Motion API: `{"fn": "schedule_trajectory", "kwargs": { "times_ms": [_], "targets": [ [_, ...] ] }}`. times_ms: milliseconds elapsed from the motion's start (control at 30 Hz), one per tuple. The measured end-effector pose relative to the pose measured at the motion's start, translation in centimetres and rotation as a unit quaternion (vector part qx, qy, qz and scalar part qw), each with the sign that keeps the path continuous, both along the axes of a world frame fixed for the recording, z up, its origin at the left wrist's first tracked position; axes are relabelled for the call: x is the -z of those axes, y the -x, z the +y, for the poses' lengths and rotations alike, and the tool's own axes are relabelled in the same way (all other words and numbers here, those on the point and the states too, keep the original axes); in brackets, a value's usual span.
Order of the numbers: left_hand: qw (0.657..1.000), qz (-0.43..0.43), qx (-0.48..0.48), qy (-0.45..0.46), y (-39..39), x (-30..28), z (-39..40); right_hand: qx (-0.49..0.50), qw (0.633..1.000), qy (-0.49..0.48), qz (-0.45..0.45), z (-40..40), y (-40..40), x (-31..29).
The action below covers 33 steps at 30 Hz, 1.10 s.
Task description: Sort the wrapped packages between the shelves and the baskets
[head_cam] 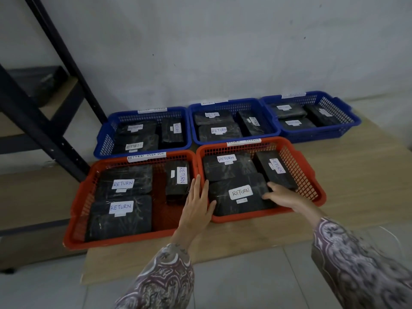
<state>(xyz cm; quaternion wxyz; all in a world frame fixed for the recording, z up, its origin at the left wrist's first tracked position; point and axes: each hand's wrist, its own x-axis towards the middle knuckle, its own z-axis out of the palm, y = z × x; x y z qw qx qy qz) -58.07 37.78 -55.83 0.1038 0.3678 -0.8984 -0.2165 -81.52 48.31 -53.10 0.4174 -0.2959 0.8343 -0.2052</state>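
Observation:
Black wrapped packages with white RETURN labels fill two red and three blue baskets. In the right red basket lie three packages. Both my hands are on the front package. My left hand lies with straight fingers along the basket's left wall, and its thumb presses the package's left edge. My right hand curls its fingers over the package's right edge, next to the upright-turned package behind it. The package still lies flat in the basket.
The left red basket holds three packages. Behind stand three blue baskets against the wall. All sit on a low wooden board. A black metal shelf frame stands at the left with a dark package on it.

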Motion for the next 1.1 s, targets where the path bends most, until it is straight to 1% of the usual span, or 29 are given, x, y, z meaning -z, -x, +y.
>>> {"fn": "schedule_trajectory", "kwargs": {
  "times_ms": [133,233,333,500,733,867,1033,1100],
  "targets": [
    [1.000,-0.002,0.000,0.021,0.0,0.5,0.0,0.007,0.999,-0.034,-0.012,-1.3,-0.5,0.7],
    [0.999,-0.004,0.000,0.033,0.0,0.5,0.0,0.011,0.999,-0.030,-0.004,-1.8,-0.4,1.8],
    [0.999,-0.004,0.001,0.040,0.1,0.6,0.0,0.015,0.999,-0.033,-0.016,-2.2,-0.1,2.5],
    [0.999,-0.001,0.000,0.042,0.1,0.6,-0.1,0.009,0.999,-0.031,-0.033,-2.3,-0.1,2.1],
    [0.999,-0.009,-0.008,0.032,0.1,0.2,0.1,0.009,0.999,-0.028,0.031,-1.7,-0.8,0.8],
    [1.000,-0.018,-0.012,0.017,-0.1,-0.4,0.3,-0.008,0.998,-0.022,0.059,-1.1,-1.2,0.0],
    [1.000,-0.022,-0.008,-0.005,-0.9,-2.0,1.1,-0.023,0.994,0.014,0.101,0.0,-2.1,-1.2],
    [1.000,-0.027,-0.007,0.008,-1.6,-3.0,1.3,-0.028,0.989,0.036,0.137,0.4,-3.1,-1.8]
  ]
}}
